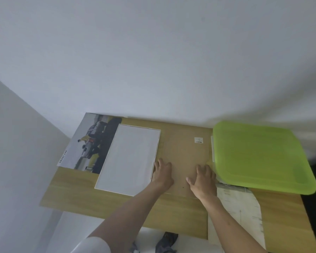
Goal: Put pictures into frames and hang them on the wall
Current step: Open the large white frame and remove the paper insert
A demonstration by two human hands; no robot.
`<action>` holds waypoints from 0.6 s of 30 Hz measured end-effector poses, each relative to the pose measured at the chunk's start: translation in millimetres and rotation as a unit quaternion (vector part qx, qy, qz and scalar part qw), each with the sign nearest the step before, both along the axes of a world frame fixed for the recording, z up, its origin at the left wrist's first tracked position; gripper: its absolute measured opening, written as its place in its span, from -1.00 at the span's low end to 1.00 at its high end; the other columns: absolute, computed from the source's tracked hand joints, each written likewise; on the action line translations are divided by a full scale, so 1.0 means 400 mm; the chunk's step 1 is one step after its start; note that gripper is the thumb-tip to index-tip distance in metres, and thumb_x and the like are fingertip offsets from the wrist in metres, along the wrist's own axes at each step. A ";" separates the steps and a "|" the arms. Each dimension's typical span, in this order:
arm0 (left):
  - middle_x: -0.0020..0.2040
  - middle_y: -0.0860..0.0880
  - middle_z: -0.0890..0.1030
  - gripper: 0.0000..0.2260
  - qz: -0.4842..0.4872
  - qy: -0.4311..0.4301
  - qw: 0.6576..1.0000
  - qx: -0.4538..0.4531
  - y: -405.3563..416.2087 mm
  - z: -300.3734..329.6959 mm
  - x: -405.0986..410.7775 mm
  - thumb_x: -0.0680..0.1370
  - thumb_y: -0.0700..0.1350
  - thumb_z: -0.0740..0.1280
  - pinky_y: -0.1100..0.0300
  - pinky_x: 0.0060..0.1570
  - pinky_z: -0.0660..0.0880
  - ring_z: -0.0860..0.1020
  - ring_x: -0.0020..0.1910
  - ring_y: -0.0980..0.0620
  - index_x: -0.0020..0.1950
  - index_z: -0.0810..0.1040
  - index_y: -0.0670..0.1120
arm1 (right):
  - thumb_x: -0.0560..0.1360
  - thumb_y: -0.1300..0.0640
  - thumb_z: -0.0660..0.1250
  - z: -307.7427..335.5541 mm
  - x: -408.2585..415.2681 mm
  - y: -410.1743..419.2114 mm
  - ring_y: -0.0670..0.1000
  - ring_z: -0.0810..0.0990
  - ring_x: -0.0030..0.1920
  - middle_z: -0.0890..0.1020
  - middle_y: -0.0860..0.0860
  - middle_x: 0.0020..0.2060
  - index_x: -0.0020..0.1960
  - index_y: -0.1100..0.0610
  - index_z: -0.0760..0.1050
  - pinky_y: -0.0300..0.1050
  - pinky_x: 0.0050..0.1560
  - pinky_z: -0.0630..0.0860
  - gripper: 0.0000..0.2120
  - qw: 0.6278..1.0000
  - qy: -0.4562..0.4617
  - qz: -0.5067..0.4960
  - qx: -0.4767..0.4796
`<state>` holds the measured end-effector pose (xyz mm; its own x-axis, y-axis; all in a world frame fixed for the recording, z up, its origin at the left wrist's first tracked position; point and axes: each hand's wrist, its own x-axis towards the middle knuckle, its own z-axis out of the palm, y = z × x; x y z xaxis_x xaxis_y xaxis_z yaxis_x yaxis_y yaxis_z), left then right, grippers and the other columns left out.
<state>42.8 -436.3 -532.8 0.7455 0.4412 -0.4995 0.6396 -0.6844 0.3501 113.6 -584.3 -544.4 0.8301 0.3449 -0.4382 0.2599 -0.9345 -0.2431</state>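
Observation:
A brown backing board [182, 148] with a small white barcode sticker [198, 140] lies flat on the wooden table [117, 201]. My left hand [162, 173] rests on its left edge with the fingers spread. My right hand [202, 179] presses flat on its lower right part. Left of the board lies a white rectangular sheet or frame panel [130, 159]. It partly covers a car poster [88, 143] at the table's far left corner.
A lime green plastic tray [261, 156] lies upside down at the right, over the board's right edge. A printed paper sheet [241, 212] hangs off the table's front right. White walls [153, 61] stand behind and to the left.

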 end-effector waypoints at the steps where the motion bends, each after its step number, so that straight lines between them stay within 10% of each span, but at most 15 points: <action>1: 0.29 -0.15 0.21 -0.67 -0.005 -0.001 1.000 -0.005 0.006 0.000 -0.002 0.44 -0.27 0.35 0.01 0.08 0.47 0.24 0.30 -0.19 0.18 0.40 -0.15 | 0.59 -0.21 0.21 0.002 -0.001 0.003 0.20 0.06 0.53 0.06 0.15 0.55 0.59 0.06 0.05 0.08 0.42 0.31 -0.30 1.000 -0.002 0.004 -0.006; 10: 0.42 -0.07 0.31 -0.54 0.029 -0.150 0.988 0.025 0.156 0.029 -0.085 0.56 -0.13 0.31 -0.03 0.17 0.52 0.43 0.32 -0.08 0.45 0.34 -0.07 | 0.62 -0.08 0.20 0.064 -0.066 0.122 0.15 0.37 0.38 0.32 0.15 0.43 0.50 0.12 0.26 -0.02 0.31 0.41 -0.48 0.988 -0.101 0.112 0.035; 18: 0.42 -0.15 0.28 -0.54 0.115 -0.059 0.979 0.159 0.357 0.036 -0.271 0.57 -0.03 0.32 0.05 0.26 0.42 0.35 0.36 -0.14 0.42 0.31 -0.13 | 0.64 -0.08 0.16 0.093 -0.211 0.304 0.11 0.49 0.27 0.35 0.09 0.33 0.49 0.01 0.20 -0.01 0.03 0.51 -0.54 0.982 0.015 0.178 0.058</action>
